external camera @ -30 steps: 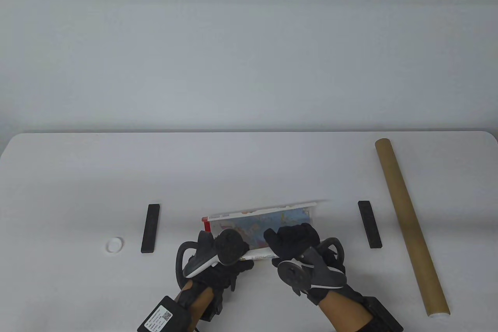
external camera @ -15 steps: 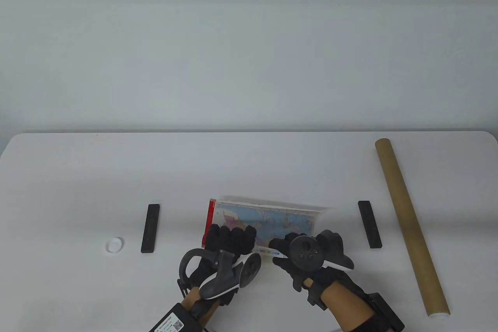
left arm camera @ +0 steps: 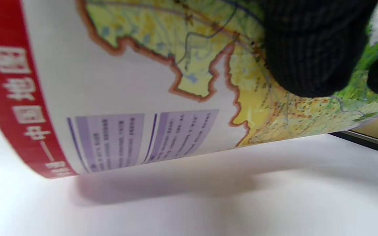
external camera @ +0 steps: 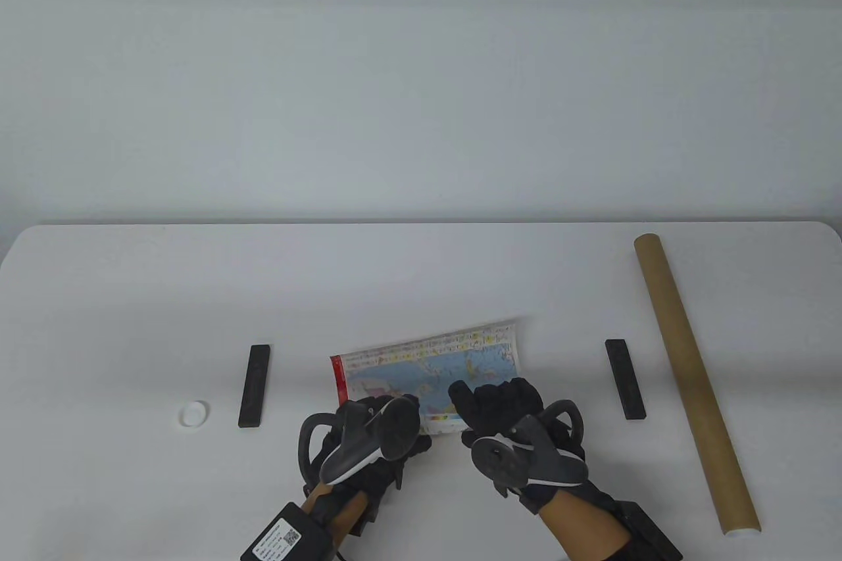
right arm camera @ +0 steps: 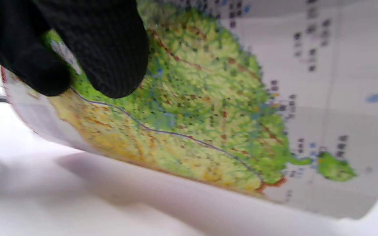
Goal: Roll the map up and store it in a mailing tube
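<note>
A white surface (external camera: 131,298) carries everything in this rolling job, seen here at its midpoint. Along the right side lies the long brown mailing tube (external camera: 691,377), slanted, well apart from the work and holding nothing that can be seen; its near end shows a pale rim.

Near the front edge, between two black bars (external camera: 254,385) that lie clear of it on either side, sits the map (external camera: 427,367). Its near part is curled into a loose roll under the gloves, while a printed strip with a red left border reaches away toward the far side, its far edge raised off the surface.

The right hand (external camera: 500,406) has its fingers curled over the roll's right part; the left hand (external camera: 368,423) is pressed onto the left part, fingertips on the print in the wrist view, though its tracker hides in the table view how far the fingers wrap. A small white cap (external camera: 194,414) lies off to the left.

By these pictures the rolling is only partly done: the loose strip has to be wound in, then the roll slid into the tube and, presumably, capped.
</note>
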The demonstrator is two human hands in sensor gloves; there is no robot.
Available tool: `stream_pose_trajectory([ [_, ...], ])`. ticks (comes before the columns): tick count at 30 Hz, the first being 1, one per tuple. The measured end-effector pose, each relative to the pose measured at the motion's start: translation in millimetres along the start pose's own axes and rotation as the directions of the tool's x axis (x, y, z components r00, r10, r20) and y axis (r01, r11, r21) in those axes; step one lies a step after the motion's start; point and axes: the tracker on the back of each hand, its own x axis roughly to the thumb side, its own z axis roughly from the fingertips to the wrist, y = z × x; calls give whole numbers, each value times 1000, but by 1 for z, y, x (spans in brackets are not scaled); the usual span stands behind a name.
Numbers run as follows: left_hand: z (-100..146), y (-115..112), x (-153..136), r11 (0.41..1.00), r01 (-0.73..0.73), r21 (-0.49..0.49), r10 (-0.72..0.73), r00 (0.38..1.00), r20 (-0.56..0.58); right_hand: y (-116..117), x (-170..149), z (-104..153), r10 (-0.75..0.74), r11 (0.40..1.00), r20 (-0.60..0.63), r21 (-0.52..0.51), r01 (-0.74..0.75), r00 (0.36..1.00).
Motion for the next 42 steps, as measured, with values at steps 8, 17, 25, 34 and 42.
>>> stream_pose_trajectory([
  [8, -3, -2, -3, 983, -95, -157, 96, 995, 3, 2, 2, -2, 30, 999, 17, 20, -31, 999],
  [17, 11, 3, 18, 977, 197, 77, -198, 980, 17, 10, -10, -7, -148, 979, -63, 129, 155, 987],
  [25, 20, 6, 26, 912, 278, 301, -307, 950, 53, 21, -26, -7, -434, 869, -145, 194, 456, 889],
  [34, 14, 5, 21, 961, 212, 176, -222, 974, 39, 12, -14, -4, -224, 965, -64, 128, 231, 972],
  [42, 1, 0, 4, 998, -26, -64, 23, 999, -45, 5, -4, -1, -75, 996, -32, 44, 76, 997],
])
